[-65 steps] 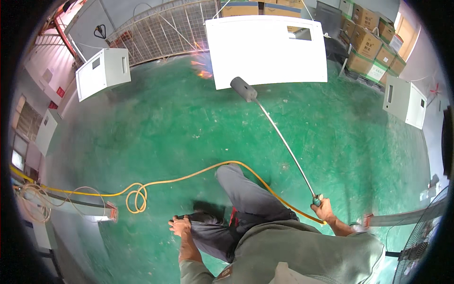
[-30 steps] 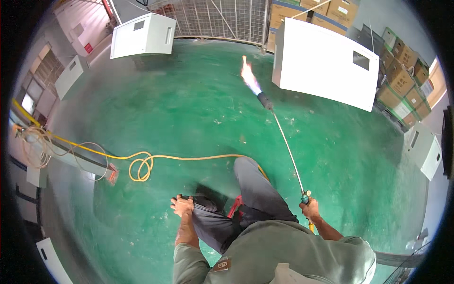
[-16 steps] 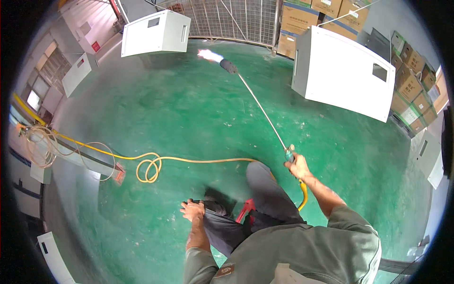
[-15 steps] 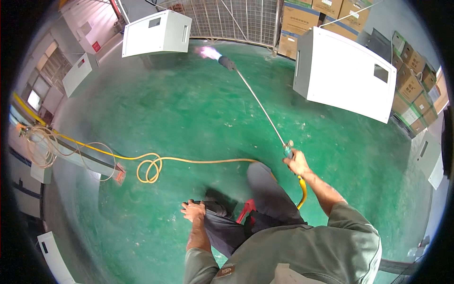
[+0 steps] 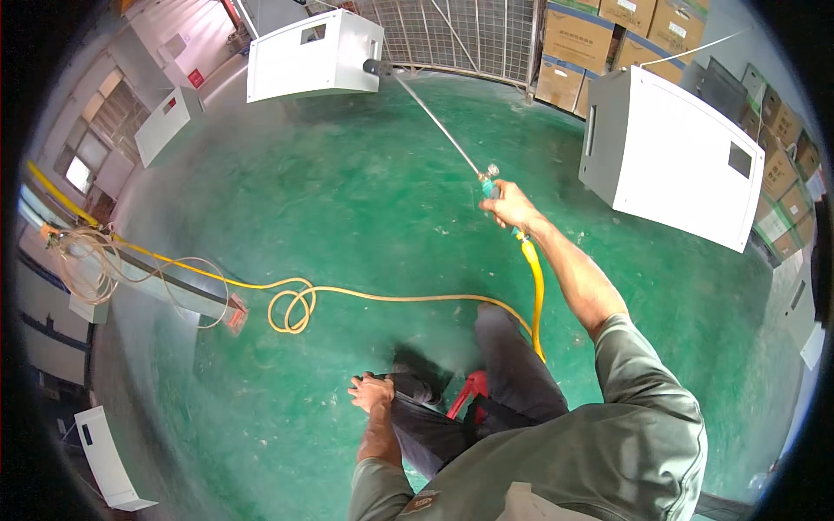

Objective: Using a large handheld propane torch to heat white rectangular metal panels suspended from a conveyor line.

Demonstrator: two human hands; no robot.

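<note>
- Green painted floor (image 5: 261, 208) all round, w/ a rusty wire-mesh panel (image 5: 452, 35) & stacked brown cardboard boxes (image 5: 575, 39) in the bg.
- R hand (image 5: 511, 207): clenched round the teal handle of a long torch (image 5: 439, 126), thin silver metal rod w/ a dark cylindrical head (image 5: 376, 67). Arm's stretched fwd, torch slants up & left.
- Torch head's at the right edge of a white box-shaped cabinet (image 5: 300, 59), upper left, dark rect. cutout in its front; can't tell if they touch.
- Thick yellow hose (image 5: 536, 295) drops from the torch's lower end toward my R side; paler yellow hose length (image 5: 391, 298) crosses the floor, w/ a loop at left.
- L hand (image 5: 373, 392): on my bent L knee in dark grey trousers (image 5: 521, 369), fingers part curled; can't tell if gripping cloth.
- Bigger white box-shaped cabinet (image 5: 682, 161), same sort of cutout, upper right, well apart from torch.
</note>
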